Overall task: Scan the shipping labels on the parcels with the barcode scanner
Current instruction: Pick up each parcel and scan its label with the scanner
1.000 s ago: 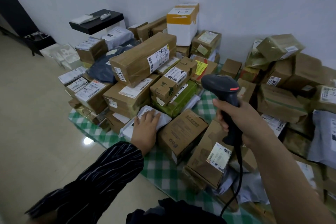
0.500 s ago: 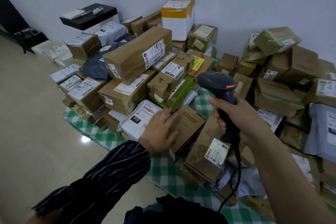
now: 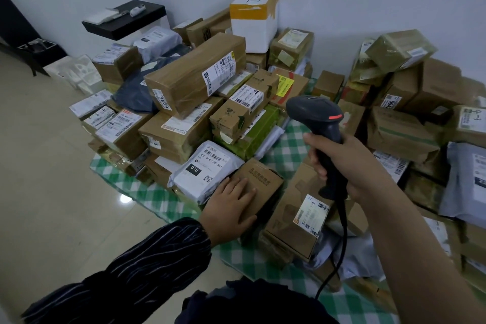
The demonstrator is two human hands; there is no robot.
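Parcels [image 3: 194, 73] crowd the green checked tablecloth [image 3: 289, 137], and the left hand [image 3: 231, 208] has slid off the white plastic mailer bag [image 3: 205, 173] onto the small brown cardboard box [image 3: 260, 181] just beside it — the mailer's barcode label [image 3: 213, 159] lies bare now, so that one looks dealt with and the box is next. Its fingers [image 3: 243, 188] lie flat and fairly straight on the box top. The right hand [image 3: 349, 163] is wrapped round the grip of the black corded barcode scanner [image 3: 315, 113], held upright above the cloth, head aimed over the pile — no label shows on the box's top, so it likely needs turning.
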